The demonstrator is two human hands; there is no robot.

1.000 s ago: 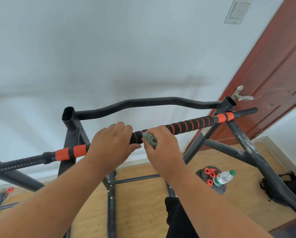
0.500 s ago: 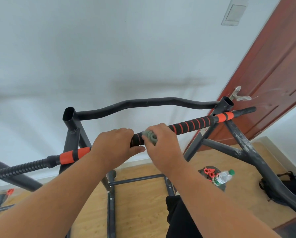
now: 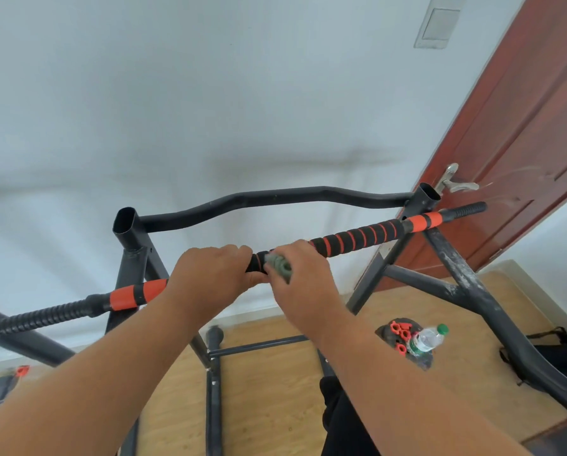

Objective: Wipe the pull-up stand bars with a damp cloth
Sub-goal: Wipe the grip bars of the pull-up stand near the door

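Cloth [image 3: 278,266] (grey-green) clenched in right hand [image 3: 303,284] against bar [image 3: 357,237], left hand [image 3: 206,278] gripping bar.

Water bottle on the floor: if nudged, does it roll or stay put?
The water bottle lies on its side, so it would probably roll. It looks like thin clear plastic, likely light and squashy. The red knobs beside it may block rolling that way.

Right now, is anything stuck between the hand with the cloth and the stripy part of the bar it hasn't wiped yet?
Nothing visible. The right hand holds the cloth on the bar, and the striped foam rightward is bare.
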